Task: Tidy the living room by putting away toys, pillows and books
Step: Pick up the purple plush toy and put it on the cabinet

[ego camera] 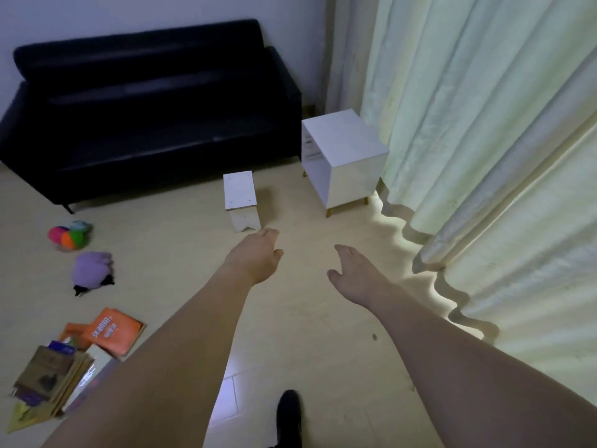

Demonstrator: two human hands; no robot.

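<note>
At the bottom centre of the frame a dark shoe stands on the pale floor, and both bare forearms reach up from the lower corners toward the middle. The left hand is held palm down with its fingers loosely bent, gripping nothing. The right hand lies flatter, thumb out to the side and fingers relaxed, also holding nothing. Neither hand touches anything; both hang over bare floor.

Nothing looks put away yet, so the tidying seems to be at its start, at the step of choosing and reaching for a first item. At the lower left a loose pile of books is spread on the floor, an orange booklet on its upper edge. Above these at the left lie a purple plush toy and, further up, a multicoloured soft toy. No pillow can be made out.

Just beyond the left fingertips sits a small white stool, and right of it a white cabinet beside the curtain. The black sofa fills the upper left. The next move likely calls for turning left and stooping to the books or toys, with the cabinet a probable place for them.
</note>
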